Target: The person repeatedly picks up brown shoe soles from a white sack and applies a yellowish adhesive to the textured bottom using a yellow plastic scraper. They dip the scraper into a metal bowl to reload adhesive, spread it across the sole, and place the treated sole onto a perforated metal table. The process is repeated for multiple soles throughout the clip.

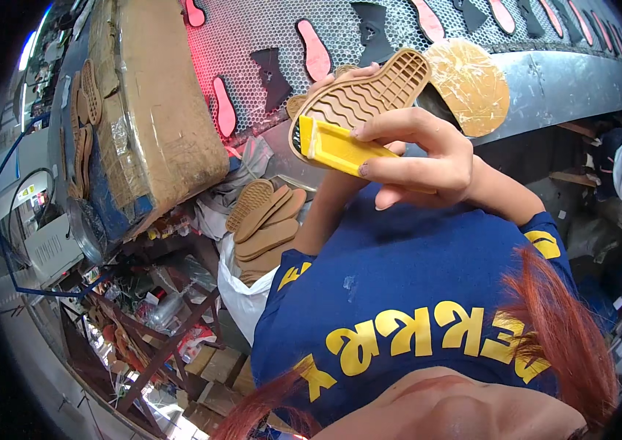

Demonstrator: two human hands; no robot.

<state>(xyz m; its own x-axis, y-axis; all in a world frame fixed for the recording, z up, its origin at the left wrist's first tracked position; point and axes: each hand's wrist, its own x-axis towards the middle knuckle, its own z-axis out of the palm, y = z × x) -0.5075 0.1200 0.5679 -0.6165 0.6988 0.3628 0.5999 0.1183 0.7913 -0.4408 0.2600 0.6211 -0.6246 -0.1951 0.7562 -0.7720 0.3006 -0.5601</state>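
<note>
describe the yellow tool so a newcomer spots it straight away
Start from the navy shirt and look just above it to the right hand. It grips a flat yellow tool, seen against a tan patterned sole. Its solid bright yellow sets it apart from that sole.

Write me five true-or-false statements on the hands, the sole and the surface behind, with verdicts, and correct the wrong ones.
1. The right hand holds a yellow plastic tool. True.
2. The left hand is empty. False: the left hand holds the tan shoe sole.
3. Wavy ridges show on the tan shoe sole. True.
4. The pink insole-shaped pieces are piled in a bag. False: the pink insole-shaped pieces lie spread on the mesh surface.
5. A round, scuffed board is right of the sole. True.
</note>
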